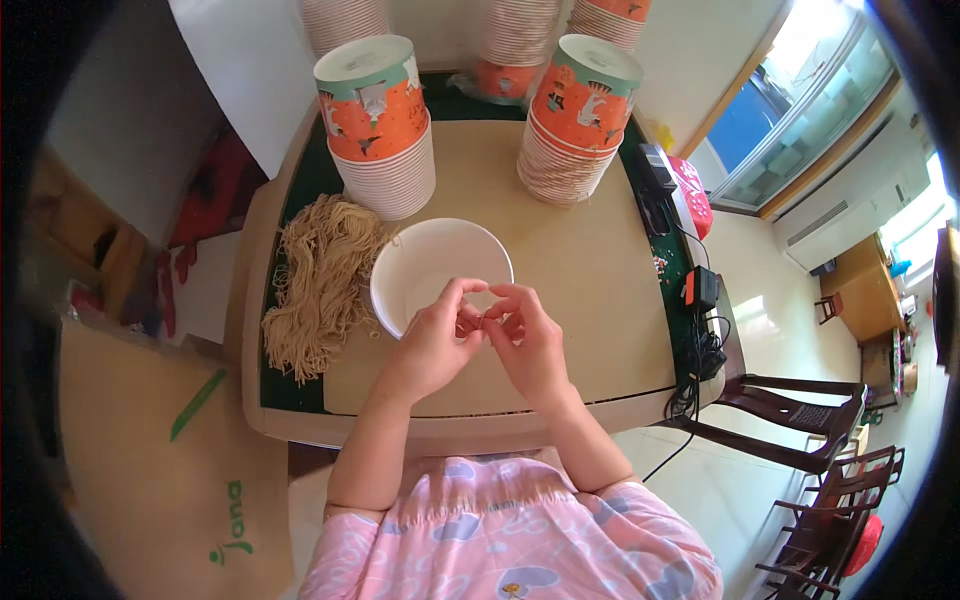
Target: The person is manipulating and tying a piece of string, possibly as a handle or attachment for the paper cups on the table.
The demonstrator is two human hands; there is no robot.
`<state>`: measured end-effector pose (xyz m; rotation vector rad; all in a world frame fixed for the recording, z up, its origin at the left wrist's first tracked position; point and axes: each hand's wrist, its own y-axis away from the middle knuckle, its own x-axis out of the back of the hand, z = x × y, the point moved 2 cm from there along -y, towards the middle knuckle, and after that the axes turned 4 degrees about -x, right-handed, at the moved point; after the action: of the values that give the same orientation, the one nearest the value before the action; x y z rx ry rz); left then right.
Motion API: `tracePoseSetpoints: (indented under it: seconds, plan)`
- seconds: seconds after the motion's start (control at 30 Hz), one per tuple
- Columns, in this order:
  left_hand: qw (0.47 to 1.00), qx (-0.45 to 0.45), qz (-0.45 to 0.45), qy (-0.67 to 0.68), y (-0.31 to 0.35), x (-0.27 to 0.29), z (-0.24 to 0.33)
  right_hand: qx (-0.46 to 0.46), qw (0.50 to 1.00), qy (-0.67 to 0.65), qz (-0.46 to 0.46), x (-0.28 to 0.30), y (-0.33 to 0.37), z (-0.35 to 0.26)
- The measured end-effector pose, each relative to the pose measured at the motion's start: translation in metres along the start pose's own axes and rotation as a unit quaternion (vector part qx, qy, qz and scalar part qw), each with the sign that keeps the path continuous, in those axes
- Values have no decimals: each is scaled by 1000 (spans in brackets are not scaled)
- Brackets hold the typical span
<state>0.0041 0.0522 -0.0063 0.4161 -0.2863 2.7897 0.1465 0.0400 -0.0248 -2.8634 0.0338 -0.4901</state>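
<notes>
My left hand (pixel 438 340) and my right hand (pixel 530 342) meet over the near right rim of a white paper tub (pixel 428 262). Both have their fingertips pinched together, thumbs and forefingers almost touching. Whatever lies between them is too small to make out. The tub stands upright with its mouth facing up, and its inside looks plain white. Just left of it lies a loose heap of beige cords (pixel 325 285), its strands reaching the tub's side.
Two stacks of upturned orange paper tubs, a left stack (pixel 375 120) and a right stack (pixel 580 120), stand behind. More stacks rise at the back wall. A power adapter (pixel 700 288) and black cables edge the table's right side. A cardboard box (pixel 165 450) stands at lower left.
</notes>
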Motion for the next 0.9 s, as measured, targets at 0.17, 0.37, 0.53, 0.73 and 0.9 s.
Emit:
tracePoseSetpoints:
  seconds: [0.17, 0.37, 0.53, 0.73, 0.9]
  plan:
    - [1000, 7, 15, -1, -3, -1, -6, -11, 1000, -6, -17, 3, -3, 0]
    - [998, 37, 38, 38, -4, -1, -15, -3, 999, -21, -25, 2, -5, 3]
    - [999, 26, 41, 16, -6, 1, -11, -69, 988, -127, -48, 1, -4, 18]
    - [998, 50, 14, 26, -7, -1, -7, -59, 977, -204, -32, 1, -6, 18]
    - [997, 71, 19, 5, -9, -1, -7, -67, 983, -170, -16, 7, -10, 11]
